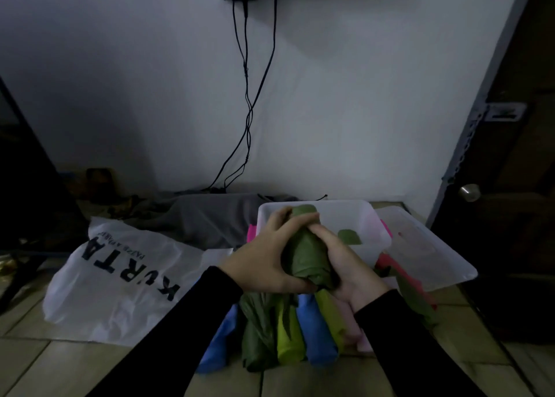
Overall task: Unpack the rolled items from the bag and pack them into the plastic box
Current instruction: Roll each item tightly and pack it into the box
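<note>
My left hand [267, 255] and my right hand [345, 264] both grip a dark green rolled item [306, 255], held just in front of the clear plastic box [372, 216]. A piece of green cloth [350, 237] shows inside the box. Below my hands several rolled items lie side by side on the floor: blue [217, 345], dark green [258, 336], lime [288, 342], blue [316, 333], olive and pale pink. The white plastic bag [120, 279] printed KURTA lies flat to the left.
The box's clear lid [426, 246] rests to the right of the box. Pink and red cloth [387, 261] shows around the box. A grey cloth [210, 216] lies behind, cables [246, 111] hang down the wall, and a dark door [510, 186] stands at right.
</note>
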`<action>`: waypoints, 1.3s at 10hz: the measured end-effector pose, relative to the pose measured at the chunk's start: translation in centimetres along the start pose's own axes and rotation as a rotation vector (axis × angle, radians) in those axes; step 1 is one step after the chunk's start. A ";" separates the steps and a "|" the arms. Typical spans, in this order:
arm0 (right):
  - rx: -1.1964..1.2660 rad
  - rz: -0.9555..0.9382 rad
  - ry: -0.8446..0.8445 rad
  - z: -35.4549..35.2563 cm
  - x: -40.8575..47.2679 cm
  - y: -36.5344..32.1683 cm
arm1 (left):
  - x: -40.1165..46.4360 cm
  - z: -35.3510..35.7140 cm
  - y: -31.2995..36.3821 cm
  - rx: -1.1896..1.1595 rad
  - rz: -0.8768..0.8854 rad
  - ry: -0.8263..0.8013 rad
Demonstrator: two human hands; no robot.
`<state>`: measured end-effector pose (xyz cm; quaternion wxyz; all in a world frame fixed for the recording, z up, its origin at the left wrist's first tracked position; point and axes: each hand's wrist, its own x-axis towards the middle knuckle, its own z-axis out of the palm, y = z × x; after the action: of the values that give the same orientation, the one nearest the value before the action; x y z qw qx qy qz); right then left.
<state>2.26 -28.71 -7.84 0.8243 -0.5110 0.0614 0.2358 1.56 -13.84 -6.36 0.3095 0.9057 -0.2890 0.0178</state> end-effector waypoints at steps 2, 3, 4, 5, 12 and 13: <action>-1.001 -0.077 0.356 2.9 2.7 -0.7 | 2.0 -2.0 2.3 0.631 0.005 -0.100; -1.566 -0.332 0.450 4.0 2.0 -0.8 | 2.9 -2.2 2.3 0.797 -0.026 -0.128; -1.777 -0.083 0.417 1.2 3.8 -1.2 | 3.2 -2.4 2.3 0.843 -0.028 -0.083; -1.474 -0.306 0.711 1.4 3.2 0.0 | 3.2 -2.7 2.2 0.777 0.026 -0.034; 0.183 -0.292 -0.011 5.2 3.8 -1.4 | 1.5 -5.7 -2.8 -0.162 0.070 -0.005; 0.046 -0.342 0.066 6.0 4.0 -1.3 | 1.4 -6.5 -2.1 -0.072 0.123 0.007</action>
<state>5.56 -22.61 -5.37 0.8614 -0.5025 0.0061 0.0738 4.82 -9.48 -2.01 0.3413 0.8744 -0.3437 0.0294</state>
